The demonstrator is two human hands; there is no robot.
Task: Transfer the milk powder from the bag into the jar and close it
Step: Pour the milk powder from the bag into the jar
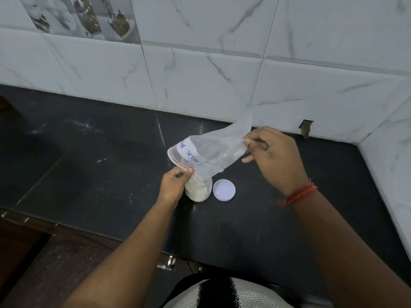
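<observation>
On the dark counter (111, 174), against the marble-patterned wall tiles (200, 74): one clear jar (199, 191), one white lid (224, 190), one clear zip bag (213, 152), two hands.

Jar upright, open-topped, partly filled with pale milk powder (198, 194). Lid flat on the counter just to the right of the jar, not on it, a thin gap between the two.

Bag held tilted above the jar, zip mouth with its red strip pointing down into the jar opening, closed bottom end raised up and to the right toward the wall. One white label (191, 152) on the bag, blue handwriting, "MILK" readable, the rest cut off by the fold. Bag nearly see-through along its length; a little powder visible only at the mouth.

Left hand (175, 184) low, beside the jar's left side, fingers curled, thumb and forefinger pinching the bag's mouth edge right over the jar rim. Contact between this hand and the jar glass: cannot tell.

Right hand (273, 156) higher and to the right, well above the counter, fingertips pinching the bag's upper end, little finger loosely out. One red thread band (300, 194) round the right wrist.

At the bottom edge, a bit of black-and-white clothing (222, 292).
</observation>
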